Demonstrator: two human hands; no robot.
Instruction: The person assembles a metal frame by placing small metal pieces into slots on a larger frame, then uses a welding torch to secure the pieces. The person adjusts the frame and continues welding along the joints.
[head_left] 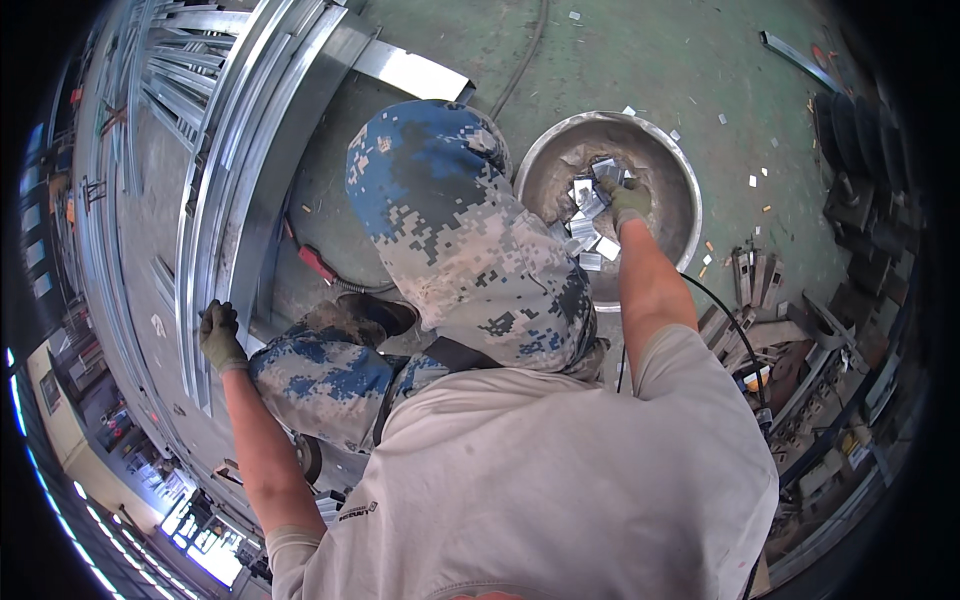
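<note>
My right hand (628, 198), in an olive glove, reaches into a round metal basin (683, 170) at the right of my knees. Its fingers are curled down at the small shiny metal pieces (588, 232) heaped in the basin, and seem closed on one of them. My left hand (222, 338), gloved the same way, is off to the left beside long metal channels (262, 165). Its fingers are curled closed near the channels' close end; what they hold, if anything, is too small to make out.
A red-handled tool (318, 263) with a hose lies on the floor near my foot. A short channel (415, 68) sticks out across the far end of the stack. Scrap metal and wooden blocks (757, 275) are piled at the right. A dark cable (735, 318) runs past my right arm.
</note>
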